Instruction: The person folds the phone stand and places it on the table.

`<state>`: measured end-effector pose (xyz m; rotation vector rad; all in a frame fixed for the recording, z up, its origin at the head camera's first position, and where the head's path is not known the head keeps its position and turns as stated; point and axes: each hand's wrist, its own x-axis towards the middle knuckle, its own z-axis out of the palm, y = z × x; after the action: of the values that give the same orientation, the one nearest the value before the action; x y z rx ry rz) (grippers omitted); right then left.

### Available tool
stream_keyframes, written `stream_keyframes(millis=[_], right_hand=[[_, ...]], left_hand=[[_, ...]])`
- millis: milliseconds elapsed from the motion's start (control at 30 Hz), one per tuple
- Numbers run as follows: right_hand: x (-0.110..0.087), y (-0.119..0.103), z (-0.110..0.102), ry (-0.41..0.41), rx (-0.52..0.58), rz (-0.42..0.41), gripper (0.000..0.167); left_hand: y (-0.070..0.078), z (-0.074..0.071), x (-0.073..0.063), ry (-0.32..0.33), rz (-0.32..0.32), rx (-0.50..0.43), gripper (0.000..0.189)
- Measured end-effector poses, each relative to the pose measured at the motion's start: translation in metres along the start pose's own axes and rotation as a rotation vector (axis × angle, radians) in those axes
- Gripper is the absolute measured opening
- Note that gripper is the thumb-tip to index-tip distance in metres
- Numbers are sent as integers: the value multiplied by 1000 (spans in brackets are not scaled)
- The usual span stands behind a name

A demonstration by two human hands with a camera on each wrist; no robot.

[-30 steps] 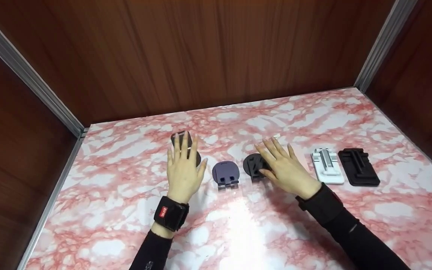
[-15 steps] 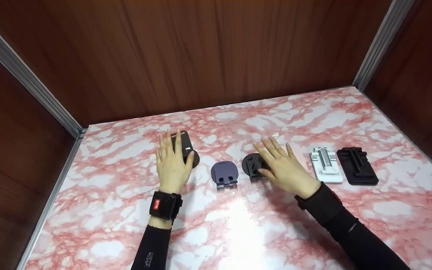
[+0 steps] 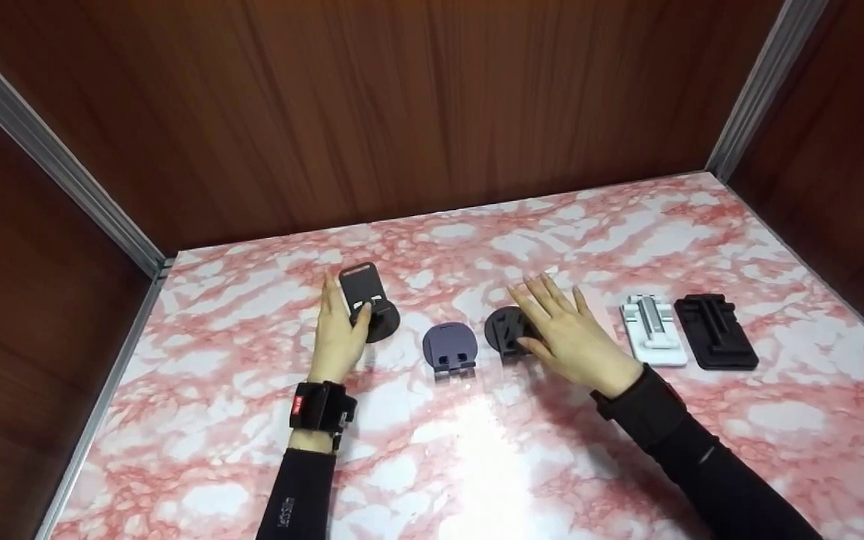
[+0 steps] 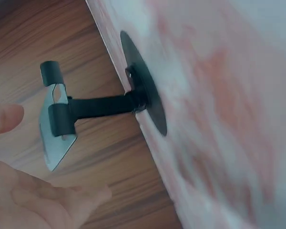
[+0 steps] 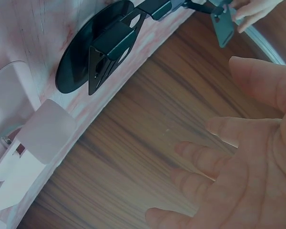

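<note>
Showing wristband red tag (lettering unreadable)

Looks like a staged demo booth, not a home: pink-marble-print tabletop boxed by wood-grain panels w/ aluminium corner strips, phone stands lined up mid-table.

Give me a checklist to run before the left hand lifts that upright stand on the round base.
1. Left hand at the upright stand: ok, thumb on its plate.
2. Full grip: cannot tell, fingers partly hidden.
3. Round base flat on the marble table: ok.
4. Purple stand apart from it: ok.
5. Right hand out of the way: ok, open over the black round stand.
</note>
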<state>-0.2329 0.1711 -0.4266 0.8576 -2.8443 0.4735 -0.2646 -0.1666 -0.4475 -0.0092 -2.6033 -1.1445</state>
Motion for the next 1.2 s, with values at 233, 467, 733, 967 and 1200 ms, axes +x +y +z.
stream_keyframes(millis=[233, 467, 733, 967, 1200], right_hand=[[0, 0, 0, -4, -7, -5, 70], [1, -1, 0, -6, 4, -8, 71], [0, 0, 1, -27, 12, -6, 70], [0, 0, 1, -16, 12, -20, 69], [0, 0, 1, -25, 19, -25, 70]], left_hand=[[-5, -1, 3, -97, -62, -131, 79], [-11, 2, 4, 5, -21, -257, 54], [-13, 3, 7, 71, -82, -390, 22], [-10, 0, 7, 105, -117, -509, 17], [0, -5, 5, 111, -136, -598, 19]])
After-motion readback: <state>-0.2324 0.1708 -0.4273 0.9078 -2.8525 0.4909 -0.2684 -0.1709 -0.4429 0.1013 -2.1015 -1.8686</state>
